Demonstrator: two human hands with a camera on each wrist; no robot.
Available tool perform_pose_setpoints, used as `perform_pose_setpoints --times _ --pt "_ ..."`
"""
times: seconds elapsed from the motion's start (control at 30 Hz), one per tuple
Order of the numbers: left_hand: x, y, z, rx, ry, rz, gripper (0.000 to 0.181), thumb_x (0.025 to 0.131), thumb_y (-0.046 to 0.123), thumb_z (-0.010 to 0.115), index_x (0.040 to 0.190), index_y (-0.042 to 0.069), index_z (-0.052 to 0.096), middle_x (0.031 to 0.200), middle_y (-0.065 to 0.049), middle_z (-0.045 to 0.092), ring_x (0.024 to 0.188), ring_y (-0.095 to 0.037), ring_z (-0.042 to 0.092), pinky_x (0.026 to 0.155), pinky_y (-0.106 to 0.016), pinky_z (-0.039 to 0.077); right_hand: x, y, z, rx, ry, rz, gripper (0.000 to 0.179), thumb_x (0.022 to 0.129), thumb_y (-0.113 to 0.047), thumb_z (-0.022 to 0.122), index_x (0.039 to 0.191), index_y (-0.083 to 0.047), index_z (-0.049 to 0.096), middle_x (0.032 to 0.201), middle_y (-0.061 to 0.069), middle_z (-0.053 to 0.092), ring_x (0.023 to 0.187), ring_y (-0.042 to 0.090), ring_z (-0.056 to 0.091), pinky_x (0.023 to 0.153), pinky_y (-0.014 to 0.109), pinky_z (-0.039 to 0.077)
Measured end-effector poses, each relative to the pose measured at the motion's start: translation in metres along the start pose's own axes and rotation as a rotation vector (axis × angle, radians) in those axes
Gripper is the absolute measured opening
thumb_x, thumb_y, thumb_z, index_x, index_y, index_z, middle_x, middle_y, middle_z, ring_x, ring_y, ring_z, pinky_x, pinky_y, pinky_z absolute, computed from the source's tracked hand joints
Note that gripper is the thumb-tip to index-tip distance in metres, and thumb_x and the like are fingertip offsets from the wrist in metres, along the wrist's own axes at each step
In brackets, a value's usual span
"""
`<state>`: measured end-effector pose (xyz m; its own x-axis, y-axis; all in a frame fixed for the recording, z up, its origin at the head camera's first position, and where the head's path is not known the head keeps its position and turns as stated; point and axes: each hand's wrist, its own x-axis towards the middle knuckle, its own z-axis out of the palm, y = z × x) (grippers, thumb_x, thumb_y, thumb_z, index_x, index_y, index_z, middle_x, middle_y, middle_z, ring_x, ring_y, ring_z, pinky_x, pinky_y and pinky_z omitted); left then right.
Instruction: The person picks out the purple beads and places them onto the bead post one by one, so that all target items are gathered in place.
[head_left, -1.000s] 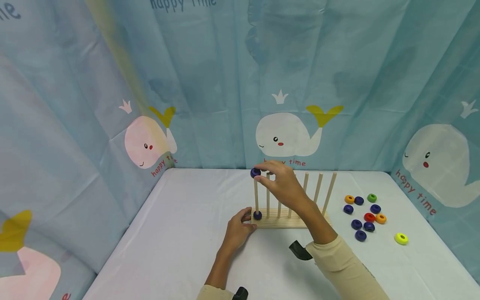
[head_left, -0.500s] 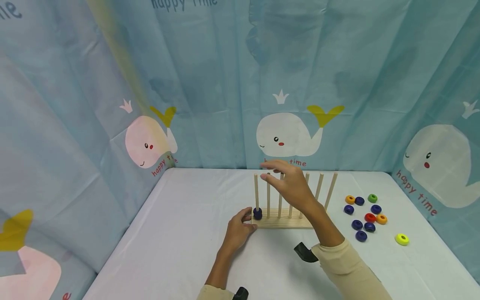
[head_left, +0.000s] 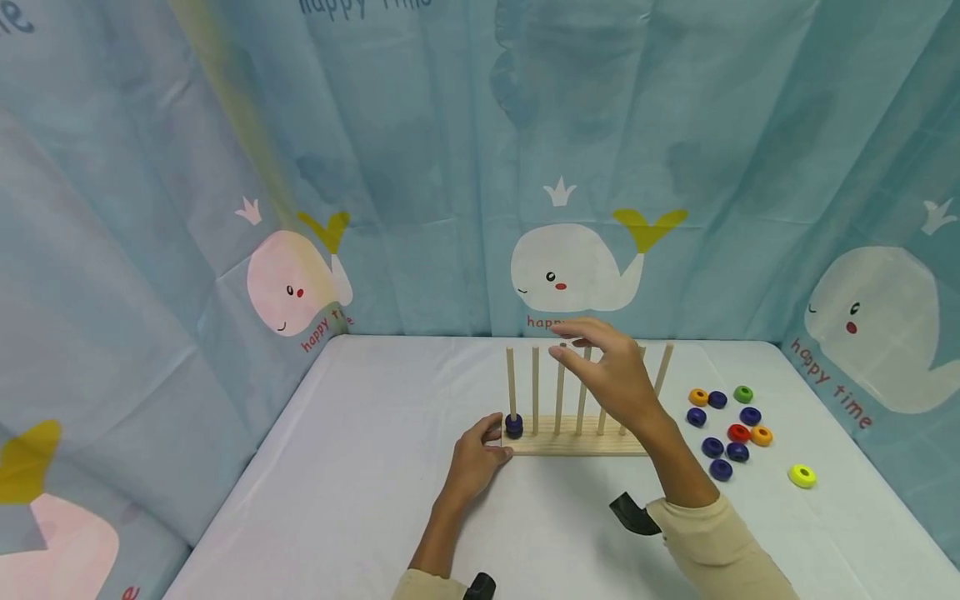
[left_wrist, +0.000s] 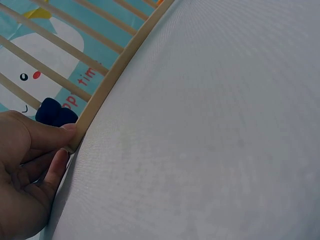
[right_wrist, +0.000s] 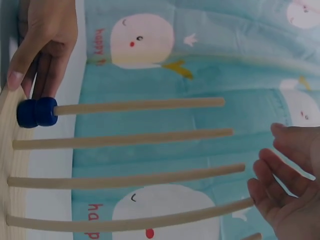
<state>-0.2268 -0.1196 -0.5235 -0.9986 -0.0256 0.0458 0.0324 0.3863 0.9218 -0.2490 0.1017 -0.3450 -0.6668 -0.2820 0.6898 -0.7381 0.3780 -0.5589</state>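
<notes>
A pale wooden peg rack [head_left: 576, 447] with a row of several upright rods stands on the white table. Two dark blue beads [right_wrist: 37, 112] are stacked at the foot of its leftmost rod [right_wrist: 145, 105]. My left hand [head_left: 474, 460] grips the left end of the base between thumb and fingers, as the left wrist view also shows. Above the middle rods, my right hand [head_left: 613, 375] hovers with thumb and fingers apart and nothing between them. In the right wrist view its fingertips are near the rod tops.
Loose beads lie right of the rack: several blue ones [head_left: 712, 447], two orange [head_left: 761, 436], one red [head_left: 738, 433], one green [head_left: 743, 394]. A yellow bead [head_left: 802, 476] sits apart, nearer the front. Behind the table hangs a blue whale-print curtain [head_left: 420, 167].
The right hand let go of a blue bead at the top of the leftmost rod; that bead dropped onto the one below. The right hand then moved right. The left hand stayed put.
</notes>
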Motion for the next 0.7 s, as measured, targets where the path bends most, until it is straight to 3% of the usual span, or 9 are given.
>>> perform_pose_setpoints --times 0.07,0.33,0.57,0.7 --pt "0.001 0.0 0.0 0.003 0.001 0.0 0.061 0.083 0.009 0.074 0.139 0.015 0.053 0.116 -0.007 0.064 0.096 -0.016 0.063 0.082 -0.034 0.052 -0.003 0.001 -0.004 -0.001 0.008 0.016 0.031 0.09 -0.023 0.072 0.12 -0.018 0.069 0.118 -0.008 0.064 0.103 0.019 0.061 0.084 0.038 0.051" --pt "0.0 0.0 0.001 0.013 0.004 0.015 0.061 0.082 0.007 0.074 0.139 0.013 0.053 0.116 -0.008 0.064 0.096 -0.016 0.063 0.081 -0.033 0.052 -0.016 0.007 -0.019 0.013 0.061 0.049 0.028 0.089 -0.018 0.072 0.117 -0.019 0.07 0.114 -0.007 0.065 0.102 0.015 0.061 0.084 0.022 0.05" --pt "-0.001 -0.001 0.0 0.006 -0.009 0.016 0.06 0.083 0.01 0.073 0.14 0.011 0.052 0.117 -0.008 0.064 0.094 -0.016 0.063 0.081 -0.034 0.052 -0.022 -0.024 -0.037 -0.013 0.112 0.035 0.026 0.085 0.005 0.071 0.111 0.001 0.07 0.107 0.014 0.067 0.095 0.026 0.062 0.085 0.023 0.051" --pt "-0.001 0.0 0.0 0.012 -0.008 0.024 0.061 0.083 0.009 0.073 0.14 0.012 0.052 0.117 -0.008 0.064 0.092 -0.015 0.063 0.08 -0.033 0.052 -0.029 -0.019 -0.045 -0.044 0.148 0.039 0.024 0.084 0.006 0.07 0.109 0.005 0.069 0.104 0.015 0.067 0.095 0.025 0.061 0.085 0.02 0.05"
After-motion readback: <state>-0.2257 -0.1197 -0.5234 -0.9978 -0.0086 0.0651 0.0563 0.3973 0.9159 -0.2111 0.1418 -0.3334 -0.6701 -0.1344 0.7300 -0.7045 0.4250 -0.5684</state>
